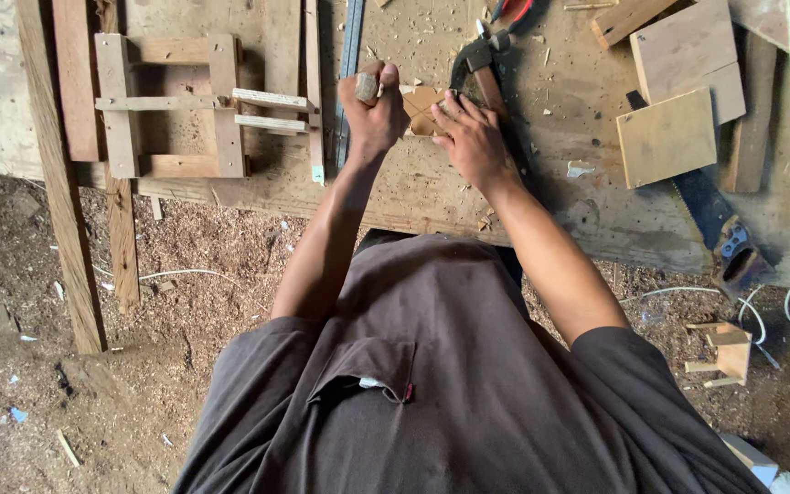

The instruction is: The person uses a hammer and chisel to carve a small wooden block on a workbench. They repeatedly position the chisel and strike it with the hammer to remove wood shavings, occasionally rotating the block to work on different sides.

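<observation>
Dusty plank workbench point(432, 197): left hand point(372, 110) fisted around a small wooden block point(367, 87); right hand point(470, 137) flat, pinning the light, brittle-looking thin plywood piece point(421, 110) by its edge.

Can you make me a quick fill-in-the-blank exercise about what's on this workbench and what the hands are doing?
1. The left hand grips a small ____ block.
2. The right hand rests flat on a small wooden piece lying on the ____.
3. The saw lies on the bench to the person's ____.

Missing words: wooden; workbench; right
</observation>
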